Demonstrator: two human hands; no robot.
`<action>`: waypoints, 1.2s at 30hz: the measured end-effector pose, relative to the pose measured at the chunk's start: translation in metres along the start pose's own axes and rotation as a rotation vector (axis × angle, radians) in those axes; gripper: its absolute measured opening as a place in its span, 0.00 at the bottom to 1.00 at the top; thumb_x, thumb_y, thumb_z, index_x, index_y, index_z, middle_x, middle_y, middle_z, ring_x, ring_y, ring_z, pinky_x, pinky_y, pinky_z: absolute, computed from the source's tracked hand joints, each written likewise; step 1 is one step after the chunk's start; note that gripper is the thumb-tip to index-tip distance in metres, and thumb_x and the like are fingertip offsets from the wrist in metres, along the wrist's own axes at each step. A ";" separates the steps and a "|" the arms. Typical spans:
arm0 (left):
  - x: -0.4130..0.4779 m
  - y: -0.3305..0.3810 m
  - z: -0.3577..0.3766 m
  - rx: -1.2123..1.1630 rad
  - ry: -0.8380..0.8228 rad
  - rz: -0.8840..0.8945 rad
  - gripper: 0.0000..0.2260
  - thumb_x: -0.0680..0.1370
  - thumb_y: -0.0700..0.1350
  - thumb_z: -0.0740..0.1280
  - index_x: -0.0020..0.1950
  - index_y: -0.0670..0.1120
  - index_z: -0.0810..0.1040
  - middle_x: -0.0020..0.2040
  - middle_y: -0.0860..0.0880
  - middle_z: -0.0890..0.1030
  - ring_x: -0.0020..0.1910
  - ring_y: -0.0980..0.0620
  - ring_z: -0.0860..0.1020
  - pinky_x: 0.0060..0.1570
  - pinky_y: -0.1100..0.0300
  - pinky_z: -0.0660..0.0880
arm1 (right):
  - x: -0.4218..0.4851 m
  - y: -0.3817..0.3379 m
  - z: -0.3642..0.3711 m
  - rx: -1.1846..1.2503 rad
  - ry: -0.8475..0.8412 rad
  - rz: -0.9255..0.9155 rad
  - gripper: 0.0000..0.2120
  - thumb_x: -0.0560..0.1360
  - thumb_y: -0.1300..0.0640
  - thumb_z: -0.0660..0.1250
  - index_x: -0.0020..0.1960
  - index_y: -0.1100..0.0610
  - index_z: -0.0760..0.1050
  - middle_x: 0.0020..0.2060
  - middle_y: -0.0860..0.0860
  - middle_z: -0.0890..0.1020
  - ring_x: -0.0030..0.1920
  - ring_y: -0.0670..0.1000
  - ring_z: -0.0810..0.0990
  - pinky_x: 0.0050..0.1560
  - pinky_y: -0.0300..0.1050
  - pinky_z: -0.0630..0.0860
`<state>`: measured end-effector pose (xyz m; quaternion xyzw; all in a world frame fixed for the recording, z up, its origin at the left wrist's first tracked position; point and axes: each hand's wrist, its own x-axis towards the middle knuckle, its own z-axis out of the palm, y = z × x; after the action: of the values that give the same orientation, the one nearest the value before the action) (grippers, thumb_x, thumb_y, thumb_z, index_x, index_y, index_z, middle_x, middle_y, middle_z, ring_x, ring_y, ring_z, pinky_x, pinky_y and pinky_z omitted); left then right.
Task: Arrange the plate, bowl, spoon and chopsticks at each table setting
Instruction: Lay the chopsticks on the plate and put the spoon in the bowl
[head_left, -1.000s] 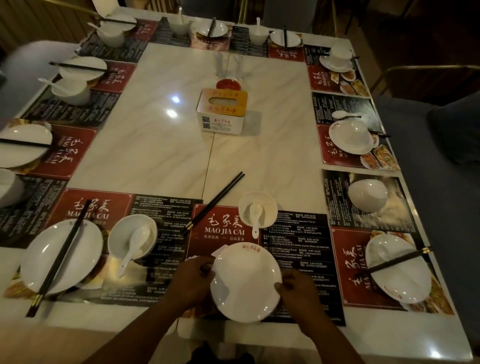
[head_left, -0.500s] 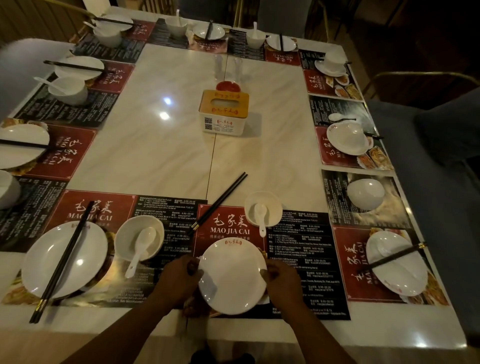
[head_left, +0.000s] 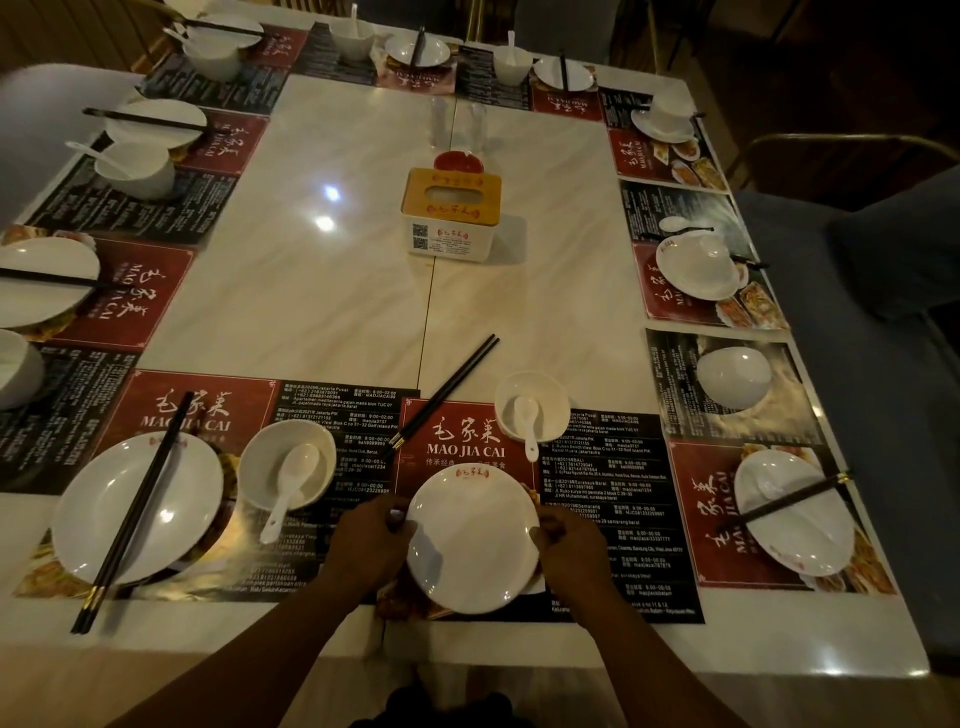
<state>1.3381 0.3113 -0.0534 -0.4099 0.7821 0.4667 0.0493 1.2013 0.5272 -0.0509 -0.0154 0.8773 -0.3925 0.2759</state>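
Note:
A white plate (head_left: 470, 540) with a red mark on its rim lies on the red and black placemat (head_left: 618, 499) at the near table edge. My left hand (head_left: 371, 545) grips its left rim and my right hand (head_left: 569, 540) grips its right rim. Beyond the plate, a small white bowl (head_left: 550, 397) holds a white spoon (head_left: 527, 423). A pair of black chopsticks (head_left: 447, 389) lies slanted on the table and the mat's far left corner.
To the left is a setting with a plate (head_left: 140, 506), chopsticks (head_left: 137, 506) and a bowl with spoon (head_left: 288, 465). On the right stand an upturned bowl (head_left: 732, 376) and a plate (head_left: 792, 512) with chopsticks. A tissue box (head_left: 449, 213) sits mid-table. More settings line the other edges.
Both hands have slid the plate to the left and a little away from the table edge on the placemat. The bowl, spoon and chopsticks have stayed put.

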 end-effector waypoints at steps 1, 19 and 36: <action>0.000 -0.001 0.000 -0.015 -0.004 -0.008 0.06 0.78 0.45 0.70 0.53 0.55 0.81 0.46 0.58 0.79 0.48 0.56 0.78 0.48 0.57 0.79 | 0.001 0.000 0.000 0.005 -0.001 0.006 0.13 0.75 0.63 0.71 0.58 0.52 0.81 0.46 0.45 0.83 0.49 0.47 0.81 0.53 0.45 0.79; 0.003 -0.004 0.000 -0.029 0.000 -0.001 0.08 0.79 0.45 0.70 0.58 0.52 0.81 0.52 0.55 0.80 0.51 0.57 0.75 0.49 0.62 0.72 | 0.002 -0.001 -0.001 -0.001 -0.023 0.021 0.12 0.75 0.61 0.72 0.55 0.48 0.80 0.45 0.44 0.83 0.47 0.45 0.81 0.47 0.44 0.80; 0.112 0.071 -0.028 0.364 0.203 0.256 0.06 0.79 0.43 0.67 0.52 0.48 0.83 0.47 0.48 0.82 0.42 0.54 0.78 0.43 0.63 0.73 | 0.008 -0.012 -0.036 -0.017 0.042 0.007 0.09 0.76 0.59 0.71 0.46 0.44 0.79 0.45 0.40 0.82 0.48 0.40 0.79 0.43 0.33 0.71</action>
<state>1.2236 0.2397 -0.0402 -0.3364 0.8999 0.2772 -0.0162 1.1745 0.5417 -0.0266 -0.0063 0.8862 -0.3844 0.2584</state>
